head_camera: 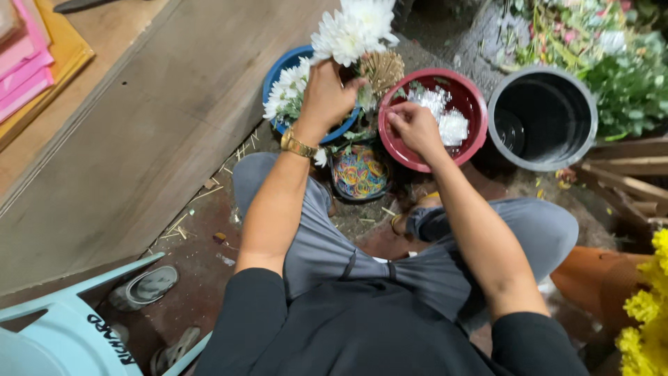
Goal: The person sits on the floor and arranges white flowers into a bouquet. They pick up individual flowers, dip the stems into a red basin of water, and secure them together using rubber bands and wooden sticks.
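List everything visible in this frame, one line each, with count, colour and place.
white flowers: one bunch, white, held up at top centre
blue bowl: one, blue, holds more white flowers
red bowl: one, red, white bits inside, centre
black bucket: one, black, right of red bowl
rubber bands: many, mixed colours, small tub by the knees
yellow flowers: one cluster, yellow, right edge
chair: one, pale blue, bottom left
sandals: two, grey, beside chair
left hand: grips flower stems
right hand: fingers pinched at red bowl rim
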